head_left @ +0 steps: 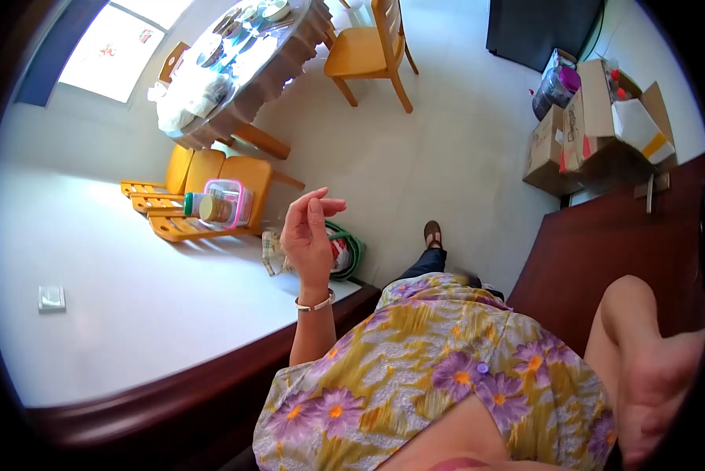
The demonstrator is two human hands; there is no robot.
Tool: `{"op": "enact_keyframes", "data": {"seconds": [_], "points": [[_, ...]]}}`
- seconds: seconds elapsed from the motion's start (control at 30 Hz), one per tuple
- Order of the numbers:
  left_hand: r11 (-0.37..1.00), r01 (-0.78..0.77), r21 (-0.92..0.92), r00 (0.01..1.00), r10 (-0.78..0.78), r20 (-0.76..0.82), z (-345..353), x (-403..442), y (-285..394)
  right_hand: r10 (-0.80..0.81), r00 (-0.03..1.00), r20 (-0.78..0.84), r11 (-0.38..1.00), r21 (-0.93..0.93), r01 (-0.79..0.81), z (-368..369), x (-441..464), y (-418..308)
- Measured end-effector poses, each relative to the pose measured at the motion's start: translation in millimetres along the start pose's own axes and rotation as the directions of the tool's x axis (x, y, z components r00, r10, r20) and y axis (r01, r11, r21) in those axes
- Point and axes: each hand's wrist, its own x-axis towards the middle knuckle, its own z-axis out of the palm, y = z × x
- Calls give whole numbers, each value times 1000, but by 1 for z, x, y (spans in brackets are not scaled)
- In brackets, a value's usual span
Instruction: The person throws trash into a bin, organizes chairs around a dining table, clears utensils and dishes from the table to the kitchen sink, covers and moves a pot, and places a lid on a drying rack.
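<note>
Raised in front of my body, my left hand is empty, its fingers loosely bent and its thumb stretched out. A bracelet circles that wrist. Behind the hand, on the floor, lie a green coiled hose and a light patterned bag; the hand appears above them, not touching. At the lower right edge, my right hand is lifted close to the camera, beside the dark red door. Its fingers are blurred and partly cut off, so what they hold, if anything, is hidden.
Wooden chairs along the left wall carry a pink-rimmed box and jars. Behind stands a cloth-covered table with dishes, near another chair. Cardboard boxes and a purple-lidded jar stand at right, before a dark cabinet.
</note>
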Motion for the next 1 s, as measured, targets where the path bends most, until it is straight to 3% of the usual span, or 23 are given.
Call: {"op": "enact_keyframes", "data": {"seconds": [0.3,0.4,0.6,0.7,0.8,0.87,0.9,0.93,0.97,1.0], "points": [[993,-86,-78,983,97,155,93,173,-15,-219,970,-108,968,96,230,-55,84,104],[988,-119,-96,962,139,233,127,209,-23,-426,882,-200,892,72,447,-69,94,140],[992,-50,-115,954,82,287,186,278,-66,-496,835,-240,866,-60,497,-106,85,288],[991,-34,-126,972,62,226,225,323,-84,-553,790,-267,832,-119,542,-148,87,346],[991,-27,-129,986,48,161,267,371,-87,-506,811,-294,849,-3,529,-200,108,394],[993,-15,-118,989,32,147,292,397,-86,-269,949,-162,913,270,305,-223,139,433],[996,-25,-84,986,38,163,306,412,-84,-48,999,25,884,466,31,-234,158,455],[998,-33,-50,982,42,184,317,427,-85,139,959,249,769,583,-263,-239,176,477],[999,-29,-43,982,37,187,327,441,-88,275,830,485,576,609,-546,-243,192,498],[999,-34,-15,982,36,183,336,454,-92,306,734,606,444,592,-673,-245,206,517]]}}
